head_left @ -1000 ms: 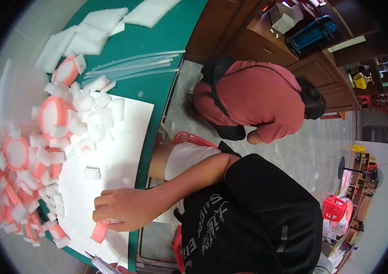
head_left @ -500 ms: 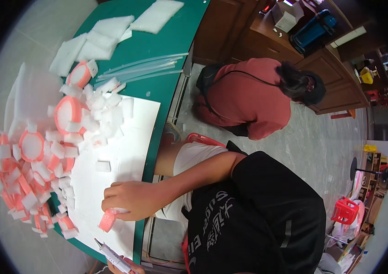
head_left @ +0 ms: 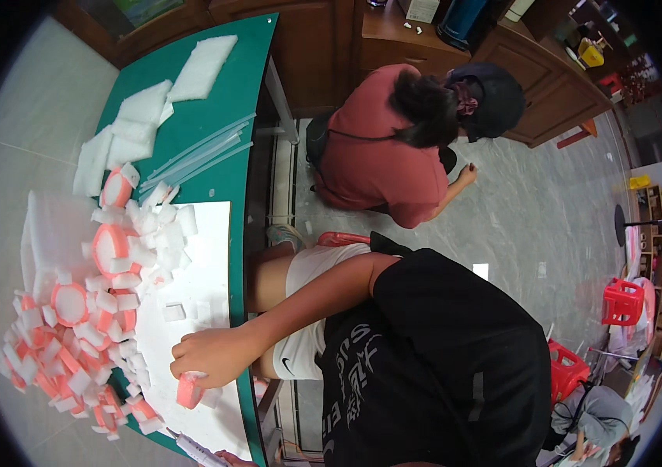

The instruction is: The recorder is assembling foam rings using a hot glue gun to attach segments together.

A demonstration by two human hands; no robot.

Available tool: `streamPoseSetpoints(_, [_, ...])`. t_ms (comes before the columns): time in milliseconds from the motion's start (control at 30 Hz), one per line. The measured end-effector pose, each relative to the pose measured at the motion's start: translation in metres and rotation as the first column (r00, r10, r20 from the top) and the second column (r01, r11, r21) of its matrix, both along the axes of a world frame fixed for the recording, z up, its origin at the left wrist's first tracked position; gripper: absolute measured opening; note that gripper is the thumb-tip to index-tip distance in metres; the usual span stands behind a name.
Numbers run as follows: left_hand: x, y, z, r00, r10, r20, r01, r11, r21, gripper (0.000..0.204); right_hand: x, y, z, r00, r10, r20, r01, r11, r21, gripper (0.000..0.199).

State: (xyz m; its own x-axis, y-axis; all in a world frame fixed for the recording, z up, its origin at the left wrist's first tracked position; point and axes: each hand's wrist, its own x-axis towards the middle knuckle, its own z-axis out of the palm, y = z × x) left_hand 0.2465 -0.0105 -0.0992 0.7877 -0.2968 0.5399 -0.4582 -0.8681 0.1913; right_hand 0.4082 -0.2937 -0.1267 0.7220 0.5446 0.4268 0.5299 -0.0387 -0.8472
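My right hand [head_left: 218, 356] reaches over the white sheet [head_left: 198, 284] on the table, its fingers closed on a small pink-and-white foam piece [head_left: 189, 391]. At the lower edge, my left hand [head_left: 231, 459] grips a white glue gun [head_left: 195, 449]; most of that hand is cut off by the frame. Beside my right hand lies a single white foam block [head_left: 173, 312]. A heap of pink-and-white foam pieces [head_left: 54, 358] covers the table's far side, some of them round with white blocks around the rim. Loose white foam blocks [head_left: 167, 233] are piled next to them.
On the green table [head_left: 226, 86] lie white fibre pads [head_left: 203, 68] and clear glue sticks [head_left: 198, 152]. A person in a red shirt [head_left: 381, 148] crouches on the floor beside the table. Red stools [head_left: 623, 302] stand behind me, where another person [head_left: 595, 416] shows at the frame edge.
The whole view has shifted. The glue gun has dropped lower in the picture, nearly out of it. My right hand still holds the foam piece. The crouching person's hand now shows, reaching out.
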Motion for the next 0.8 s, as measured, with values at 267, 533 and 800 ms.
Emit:
streamPoseSetpoints(267, [-0.006,-0.004,-0.006,0.977,0.069,0.203,-0.070,0.998,-0.005,0.022,-0.003,0.003,0.001,0.997,-0.056,0.054,0.056,0.998,0.006,0.026])
streamPoseSetpoints(533, [-0.007,0.005,-0.016,0.976,0.076,0.206,-0.066,0.996,-0.055,0.033,-0.004,0.009,0.002,0.987,-0.100,0.123,0.102,0.995,-0.012,0.026])
streamPoseSetpoints(800, [-0.013,0.020,-0.025,0.974,0.102,0.201,-0.075,0.987,-0.139,0.044,-0.006,0.013,-0.004,0.983,-0.099,0.153,0.102,0.995,-0.012,0.030])
